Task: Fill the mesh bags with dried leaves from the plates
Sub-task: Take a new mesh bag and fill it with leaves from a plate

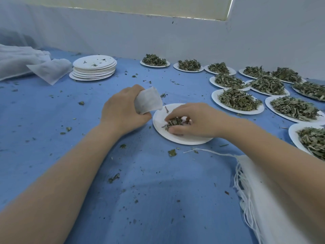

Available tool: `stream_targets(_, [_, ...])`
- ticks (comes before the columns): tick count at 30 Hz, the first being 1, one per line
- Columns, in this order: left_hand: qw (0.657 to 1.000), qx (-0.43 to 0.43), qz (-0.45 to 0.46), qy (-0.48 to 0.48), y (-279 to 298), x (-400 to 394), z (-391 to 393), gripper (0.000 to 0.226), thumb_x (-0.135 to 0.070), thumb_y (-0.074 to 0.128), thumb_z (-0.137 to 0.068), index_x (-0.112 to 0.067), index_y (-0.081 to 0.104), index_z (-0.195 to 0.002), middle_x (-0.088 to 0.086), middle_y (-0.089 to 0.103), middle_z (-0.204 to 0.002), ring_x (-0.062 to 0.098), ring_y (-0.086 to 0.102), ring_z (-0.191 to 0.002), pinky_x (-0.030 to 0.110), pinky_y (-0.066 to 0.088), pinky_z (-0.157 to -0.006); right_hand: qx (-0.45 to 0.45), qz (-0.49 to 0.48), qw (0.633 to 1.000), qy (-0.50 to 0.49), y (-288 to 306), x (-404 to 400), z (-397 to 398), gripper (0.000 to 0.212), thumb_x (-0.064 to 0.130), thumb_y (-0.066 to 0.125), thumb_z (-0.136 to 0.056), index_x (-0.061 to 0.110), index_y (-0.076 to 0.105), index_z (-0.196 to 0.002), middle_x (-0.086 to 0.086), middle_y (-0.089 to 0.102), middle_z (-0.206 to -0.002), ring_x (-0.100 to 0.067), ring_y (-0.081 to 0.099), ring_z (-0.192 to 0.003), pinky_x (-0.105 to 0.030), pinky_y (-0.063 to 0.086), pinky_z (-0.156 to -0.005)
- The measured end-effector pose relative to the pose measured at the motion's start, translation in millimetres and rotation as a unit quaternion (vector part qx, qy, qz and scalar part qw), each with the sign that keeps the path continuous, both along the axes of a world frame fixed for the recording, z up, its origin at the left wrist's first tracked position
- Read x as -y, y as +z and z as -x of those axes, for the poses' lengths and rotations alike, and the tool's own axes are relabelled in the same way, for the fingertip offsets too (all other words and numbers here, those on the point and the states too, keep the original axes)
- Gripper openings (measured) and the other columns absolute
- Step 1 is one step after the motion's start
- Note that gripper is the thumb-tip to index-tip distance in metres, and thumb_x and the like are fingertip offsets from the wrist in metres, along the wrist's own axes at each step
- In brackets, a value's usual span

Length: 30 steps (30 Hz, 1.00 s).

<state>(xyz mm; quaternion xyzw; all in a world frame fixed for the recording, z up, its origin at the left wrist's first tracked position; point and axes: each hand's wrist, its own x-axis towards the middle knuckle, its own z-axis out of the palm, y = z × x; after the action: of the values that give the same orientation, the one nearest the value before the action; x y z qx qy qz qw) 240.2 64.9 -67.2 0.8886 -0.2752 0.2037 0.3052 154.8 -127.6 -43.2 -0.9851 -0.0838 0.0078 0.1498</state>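
My left hand (123,110) grips a small white mesh bag (148,101), held upright just left of a white paper plate (161,131) in the middle of the blue cloth. My right hand (191,120) is on that plate, its fingers curled round a small clump of dried leaves (173,122). A single stem lies near the plate's far rim. Several more plates heaped with dried leaves (237,100) stand to the right and at the back right.
A stack of used paper plates (94,68) sits at the back left, beside loose white mesh bags (50,69) and a pile of white fabric. A bundle of white bags with drawstrings (260,191) lies under my right forearm. Leaf crumbs are scattered over the blue cloth.
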Motion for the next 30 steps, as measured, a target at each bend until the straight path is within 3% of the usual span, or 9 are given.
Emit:
stream_targets(4, [1.0,-0.003,-0.011,-0.005,0,0,2,0.046,-0.036,0.06,-0.064,-0.023,0.055,-0.108,0.001,0.061,-0.099,0.027,0.055,-0.088,0.03,0.04,-0.07,-0.024,-0.018,0.998,-0.049,10,6,3,0.067,0.067,0.052,-0.073,0.045,0.039,-0.134,0.013,0.044,-0.117,-0.007,0.045,-0.1,-0.026,0.036,-0.089])
stream_targets(7, [1.0,0.0,-0.022,-0.007,-1,1,2,0.044,-0.033,0.065,-0.066,-0.023,0.056,-0.108,0.002,0.061,-0.099,0.029,0.056,-0.089,0.03,0.039,-0.069,-0.028,0.003,0.998,-0.065,8,0,0,0.052,0.062,0.048,-0.083,0.043,0.045,-0.132,0.007,0.043,-0.112,-0.008,0.045,-0.09,-0.025,0.032,-0.083])
stream_targets(11, [1.0,0.005,-0.03,-0.007,0,1,4,0.051,-0.041,0.055,-0.061,-0.023,0.056,-0.108,0.002,0.061,-0.1,0.029,0.056,-0.088,0.032,0.041,-0.07,-0.004,0.033,0.997,-0.065,2,-13,-4,0.036,0.045,0.055,-0.089,0.035,0.058,-0.124,0.004,0.044,-0.104,-0.008,0.04,-0.088,-0.023,0.032,-0.077])
stream_targets(16, [0.999,0.011,-0.035,-0.018,-1,2,3,0.043,-0.029,0.069,-0.068,-0.023,0.056,-0.108,0.002,0.061,-0.1,0.029,0.056,-0.089,0.032,0.042,-0.071,0.036,0.035,0.997,-0.05,2,-17,-4,0.019,0.023,0.06,-0.09,0.024,0.072,-0.105,0.008,0.065,-0.094,0.002,0.045,-0.056,-0.002,0.037,-0.049])
stream_targets(19, [0.999,0.016,-0.043,-0.025,-1,3,4,0.044,-0.03,0.071,-0.068,-0.023,0.055,-0.108,0.002,0.061,-0.099,0.029,0.056,-0.088,0.034,0.044,-0.071,0.045,0.023,0.997,-0.063,6,-14,-1,0.018,0.021,0.061,-0.09,0.024,0.072,-0.103,0.01,0.067,-0.086,-0.003,0.054,-0.062,-0.005,0.041,-0.051])
stream_targets(23, [0.997,0.015,-0.07,-0.024,0,5,4,0.045,-0.034,0.069,-0.069,-0.024,0.054,-0.11,0.001,0.06,-0.1,0.028,0.056,-0.089,0.034,0.044,-0.071,0.113,-0.1,0.984,-0.092,27,-1,12,0.012,0.02,0.065,-0.087,0.023,0.073,-0.096,0.017,0.062,-0.063,-0.004,0.062,-0.056,-0.005,0.045,-0.054])
stream_targets(26, [0.996,0.012,-0.086,-0.033,1,9,7,0.047,-0.033,0.066,-0.067,-0.024,0.052,-0.111,0.0,0.06,-0.101,0.027,0.056,-0.089,0.033,0.044,-0.07,0.129,-0.09,0.986,-0.045,40,-5,17,0.013,0.016,0.066,-0.087,0.021,0.073,-0.096,0.004,0.07,-0.077,-0.008,0.065,-0.062,-0.018,0.051,-0.074])
stream_targets(30, [0.996,0.02,-0.071,-0.05,3,15,14,0.047,-0.033,0.067,-0.066,-0.023,0.054,-0.11,-0.001,0.06,-0.098,0.027,0.056,-0.087,0.033,0.043,-0.068,0.147,-0.038,0.988,0.016,43,-19,16,0.012,0.011,0.064,-0.086,0.014,0.074,-0.092,-0.004,0.068,-0.09,-0.013,0.063,-0.067,-0.029,0.049,-0.078])
